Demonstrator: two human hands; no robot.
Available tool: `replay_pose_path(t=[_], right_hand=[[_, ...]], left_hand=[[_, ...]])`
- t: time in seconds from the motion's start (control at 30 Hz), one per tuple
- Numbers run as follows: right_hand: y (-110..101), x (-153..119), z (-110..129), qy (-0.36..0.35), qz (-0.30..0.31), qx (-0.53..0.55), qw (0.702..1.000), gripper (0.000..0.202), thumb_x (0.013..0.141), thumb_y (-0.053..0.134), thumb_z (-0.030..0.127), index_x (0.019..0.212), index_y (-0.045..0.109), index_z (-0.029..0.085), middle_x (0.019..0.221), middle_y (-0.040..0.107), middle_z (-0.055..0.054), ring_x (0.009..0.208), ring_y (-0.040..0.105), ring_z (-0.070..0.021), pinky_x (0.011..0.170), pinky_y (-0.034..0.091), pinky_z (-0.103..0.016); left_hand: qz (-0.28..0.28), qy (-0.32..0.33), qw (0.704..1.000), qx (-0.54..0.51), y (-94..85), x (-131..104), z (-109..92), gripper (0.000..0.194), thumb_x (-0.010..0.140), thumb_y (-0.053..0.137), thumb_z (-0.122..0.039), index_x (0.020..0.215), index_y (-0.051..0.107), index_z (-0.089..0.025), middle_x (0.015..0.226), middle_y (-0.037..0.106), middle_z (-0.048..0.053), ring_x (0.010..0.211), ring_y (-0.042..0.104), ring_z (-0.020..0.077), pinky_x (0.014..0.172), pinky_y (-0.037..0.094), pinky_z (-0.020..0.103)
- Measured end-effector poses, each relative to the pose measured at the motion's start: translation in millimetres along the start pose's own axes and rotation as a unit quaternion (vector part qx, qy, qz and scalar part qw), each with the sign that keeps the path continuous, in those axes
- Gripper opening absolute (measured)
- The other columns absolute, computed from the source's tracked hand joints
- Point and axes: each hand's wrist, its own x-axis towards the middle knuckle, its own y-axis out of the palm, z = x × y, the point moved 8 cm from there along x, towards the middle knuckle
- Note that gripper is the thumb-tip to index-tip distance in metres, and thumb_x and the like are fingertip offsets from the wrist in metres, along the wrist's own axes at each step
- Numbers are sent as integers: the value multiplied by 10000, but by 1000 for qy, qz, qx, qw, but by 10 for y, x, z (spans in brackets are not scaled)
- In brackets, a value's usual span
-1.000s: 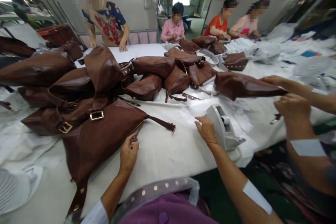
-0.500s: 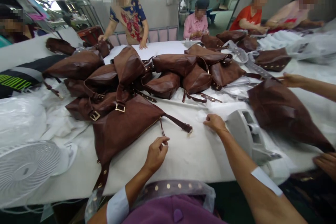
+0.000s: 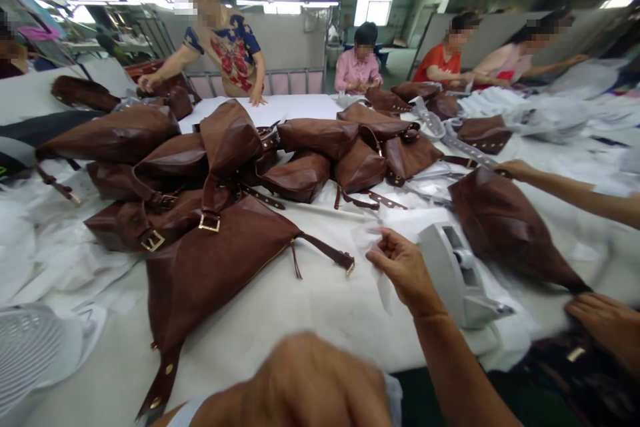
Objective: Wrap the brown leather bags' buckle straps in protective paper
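My right hand (image 3: 407, 273) pinches a thin, see-through piece of plastic film (image 3: 384, 290) between thumb and fingers, just above the white table surface. Close to the camera at the bottom is my left hand (image 3: 320, 380), blurred, its back towards me and its fingers curled down out of sight. A brown handbag (image 3: 215, 267) lies on the table in front of me, its buckled strap (image 3: 327, 252) stretching towards my right hand. A bit of clear wrap (image 3: 394, 397) shows beside my left hand; what it covers is hidden.
Several brown bags (image 3: 315, 137) are heaped behind. A grey tape dispenser (image 3: 457, 273) stands right of my right hand, a white fan (image 3: 35, 353) at lower left. At the right, a co-worker's hands (image 3: 605, 313) hold another brown bag (image 3: 510, 227). Other people work across the table.
My left hand has come back from near the handbag towards my body. My right hand has lifted the plastic film and drawn it a little nearer. The view has shifted slightly.
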Motion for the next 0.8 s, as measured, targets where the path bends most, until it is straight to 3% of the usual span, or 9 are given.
replay_pose_path(t=[0.07, 0.13, 0.17, 0.23, 0.33, 0.47, 0.6, 0.7, 0.8], right_hand=[[171, -89, -9, 2, 19, 9, 1000, 472, 707, 667, 279, 1157, 572, 175, 749, 517, 14, 631, 476, -108, 568, 390, -215], [312, -142, -28, 1, 30, -1, 1000, 476, 716, 663, 279, 1170, 559, 182, 759, 520, 12, 633, 486, -110, 573, 401, -219], [374, -158, -33, -2, 34, -14, 999, 473, 720, 663, 279, 1171, 556, 186, 758, 518, 14, 631, 489, -110, 573, 405, -220], [486, -180, -25, -12, 44, -56, 997, 460, 727, 662, 277, 1166, 555, 191, 747, 514, 20, 621, 490, -108, 572, 408, -223], [613, -218, 15, -37, 60, -143, 987, 432, 738, 659, 267, 1155, 565, 200, 741, 526, 23, 622, 503, -110, 592, 420, -233], [695, -296, -21, -50, 77, -188, 978, 402, 742, 657, 250, 1135, 579, 213, 768, 566, 16, 648, 535, -120, 627, 448, -252], [679, -347, -25, -73, 45, -137, 987, 388, 766, 648, 274, 1144, 575, 224, 969, 607, -35, 823, 589, -165, 715, 491, -298], [647, -378, 168, -145, -23, -140, 979, 299, 786, 636, 251, 1082, 603, 222, 1013, 595, -51, 890, 579, -183, 763, 490, -329], [804, -396, 420, -234, 3, -170, 957, 221, 804, 604, 190, 1019, 635, 229, 987, 574, -51, 889, 568, -181, 776, 486, -330]], left_hand=[[-141, 44, 988, -53, -315, 228, -7, 485, 746, 465, -674, 807, 651, -230, 709, 580, 85, 651, 526, 194, 590, 443, 358], [-284, 82, 947, -123, -640, 376, 95, 316, 747, 600, -510, 822, 609, -202, 710, 551, 30, 618, 474, 127, 580, 403, 275], [-294, 76, 940, -158, -700, 467, 198, 307, 720, 657, -441, 905, 597, -204, 759, 557, 15, 603, 452, 102, 554, 372, 244], [-250, 40, 944, -213, -684, 640, 417, 398, 691, 697, -383, 1025, 577, -203, 822, 557, 4, 578, 417, 71, 510, 311, 209], [-219, 7, 947, -234, -622, 731, 632, 310, 701, 686, -383, 884, 627, -140, 712, 530, -3, 544, 373, 57, 500, 265, 200], [-264, 13, 938, -223, -682, 704, 740, 225, 667, 704, -295, 630, 563, -123, 578, 476, -30, 526, 358, 56, 534, 278, 207], [-298, 13, 927, -228, -788, 647, 846, 251, 639, 704, -232, 591, 473, -146, 563, 452, -48, 537, 380, 64, 559, 300, 212], [-312, 11, 932, -185, -848, 592, 886, 245, 641, 697, -222, 602, 466, -152, 584, 463, -46, 557, 399, 71, 568, 307, 215], [-325, 4, 938, -124, -898, 528, 873, 228, 647, 697, -236, 616, 487, -153, 589, 468, -46, 565, 401, 75, 563, 307, 217]])
